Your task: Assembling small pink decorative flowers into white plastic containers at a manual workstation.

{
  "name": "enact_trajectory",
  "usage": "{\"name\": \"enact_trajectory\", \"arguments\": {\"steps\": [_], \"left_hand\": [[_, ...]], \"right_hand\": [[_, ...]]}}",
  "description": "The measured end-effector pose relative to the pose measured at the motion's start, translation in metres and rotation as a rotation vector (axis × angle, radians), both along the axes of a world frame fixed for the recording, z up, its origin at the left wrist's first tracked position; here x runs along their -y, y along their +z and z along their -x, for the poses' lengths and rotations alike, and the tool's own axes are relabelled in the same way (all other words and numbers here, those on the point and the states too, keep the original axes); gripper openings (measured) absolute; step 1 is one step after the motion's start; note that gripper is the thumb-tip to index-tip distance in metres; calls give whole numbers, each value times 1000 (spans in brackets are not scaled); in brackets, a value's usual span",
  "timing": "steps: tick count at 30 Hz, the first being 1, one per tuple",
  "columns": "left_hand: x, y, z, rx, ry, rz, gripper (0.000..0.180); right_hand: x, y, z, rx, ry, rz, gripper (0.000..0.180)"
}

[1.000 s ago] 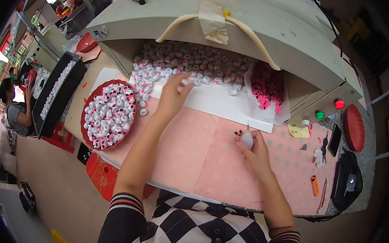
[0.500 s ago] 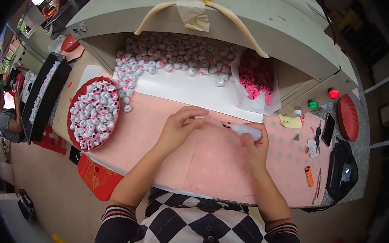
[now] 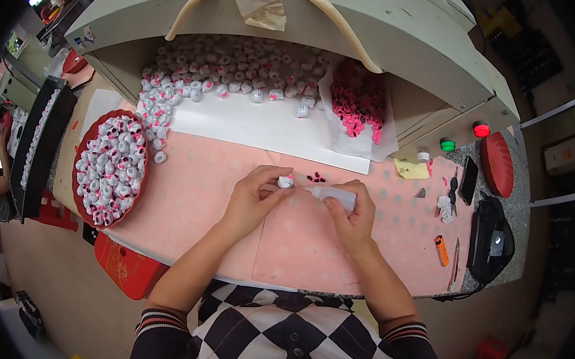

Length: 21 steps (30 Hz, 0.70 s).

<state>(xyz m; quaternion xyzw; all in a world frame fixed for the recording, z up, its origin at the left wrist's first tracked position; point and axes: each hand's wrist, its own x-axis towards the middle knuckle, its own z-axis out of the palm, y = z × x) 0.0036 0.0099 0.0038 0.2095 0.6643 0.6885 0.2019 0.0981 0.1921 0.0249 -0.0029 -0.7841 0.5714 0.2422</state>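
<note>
Between thumb and fingers, my left hand [image 3: 256, 197] pinches a small white rounded piece [image 3: 285, 181] with a pink spot on it. My right hand [image 3: 354, 216] grips a translucent squeeze bottle [image 3: 340, 198], its thin nozzle pointing left at the white piece. Whether the tip touches the piece is too fine to tell. Just beyond the bottle, several tiny dark-and-pink bits [image 3: 316, 177] lie on the pink mat [image 3: 220, 178]. A white plastic bag [image 3: 360, 143] holding many more pink bits [image 3: 360, 103] lies open behind them.
A red scalloped tray [image 3: 143, 165] full of white pieces stands at left. More white pieces [image 3: 224, 66] are heaped under a grey machine hood [image 3: 384, 30]. At right lie a phone [image 3: 467, 181], an orange lighter [image 3: 442, 251], a black pouch [image 3: 489, 241] and a red dish [image 3: 497, 165]. Another person sits far left.
The bottle's nozzle has come over to the white piece in my left hand, and the two hands are closer together. The piece's pink spot now shows. The whole view has shifted.
</note>
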Motion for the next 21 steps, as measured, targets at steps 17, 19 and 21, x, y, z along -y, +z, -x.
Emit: {"name": "enact_trajectory", "arguments": {"steps": [17, 19, 21], "left_hand": [[0, 7, -2, -48, -22, 26, 34], [0, 8, -2, -53, -22, 34, 34], [0, 9, -2, -53, -27, 31, 33]], "right_hand": [[-2, -1, 0, 7, 22, -72, 19], [-3, -2, 1, 8, 19, -77, 19], [-3, 1, 2, -7, -2, -86, 19]]}}
